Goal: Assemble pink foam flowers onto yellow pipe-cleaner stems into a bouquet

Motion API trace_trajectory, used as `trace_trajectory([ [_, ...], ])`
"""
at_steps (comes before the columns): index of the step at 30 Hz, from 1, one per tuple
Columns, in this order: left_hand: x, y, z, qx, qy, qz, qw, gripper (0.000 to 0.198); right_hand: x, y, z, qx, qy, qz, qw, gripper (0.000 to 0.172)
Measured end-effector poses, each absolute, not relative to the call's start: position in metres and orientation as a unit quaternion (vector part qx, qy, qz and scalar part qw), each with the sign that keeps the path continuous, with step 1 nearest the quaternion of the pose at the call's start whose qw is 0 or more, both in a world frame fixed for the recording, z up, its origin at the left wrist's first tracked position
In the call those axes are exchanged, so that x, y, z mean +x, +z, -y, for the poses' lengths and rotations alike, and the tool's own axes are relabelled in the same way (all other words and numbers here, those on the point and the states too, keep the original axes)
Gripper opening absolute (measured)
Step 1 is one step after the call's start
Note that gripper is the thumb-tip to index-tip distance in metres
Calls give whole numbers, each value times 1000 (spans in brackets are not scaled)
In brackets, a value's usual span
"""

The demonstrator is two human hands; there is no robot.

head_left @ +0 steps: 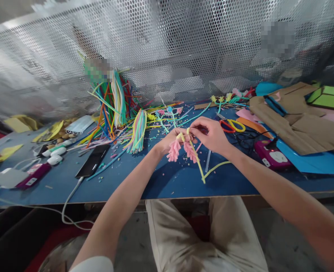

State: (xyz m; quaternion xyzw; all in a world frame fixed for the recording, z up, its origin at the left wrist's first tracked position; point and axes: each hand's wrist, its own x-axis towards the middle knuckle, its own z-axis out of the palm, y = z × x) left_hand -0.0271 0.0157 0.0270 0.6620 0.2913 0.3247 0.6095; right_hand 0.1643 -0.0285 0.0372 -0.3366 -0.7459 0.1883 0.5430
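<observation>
My left hand (171, 140) is closed on a pipe-cleaner piece with two fluffy pink tufts (173, 151) that hang below the fingers. A pale yellow pipe cleaner (200, 168) runs down from the hands, bends sharply near the table's front edge and turns back up to the right. Thumb and fingers of my right hand (208, 132) pinch its upper end, close beside the left fingers. Just behind the hands lie small twisted pipe-cleaner flowers (169, 109) in blue, pink and yellow.
A bundle of coloured pipe cleaners (117, 100) stands at the back left, and a black phone (93, 160) lies before it. Scissors with red and yellow handles (236, 125), a purple power strip (271, 154) and brown paper (308, 128) are to the right. A perforated metal screen (167, 49) borders the back.
</observation>
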Motion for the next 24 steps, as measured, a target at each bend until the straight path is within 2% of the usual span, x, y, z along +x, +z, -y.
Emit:
trace_trajectory([
  [5,-32,43,-11,706,298,-245,594,50,167,39,27,-350,262,722,536,15],
  [10,-33,46,-12,765,291,-231,527,38,169,42,28,-367,293,706,530,16],
  [13,-37,44,-16,795,306,-259,455,31,170,44,30,-378,254,717,528,16],
  [19,-43,41,-20,862,323,-311,237,10,171,43,28,-385,238,725,518,17],
  [24,-45,39,-21,888,325,-278,166,22,173,45,25,-375,307,716,502,19],
])
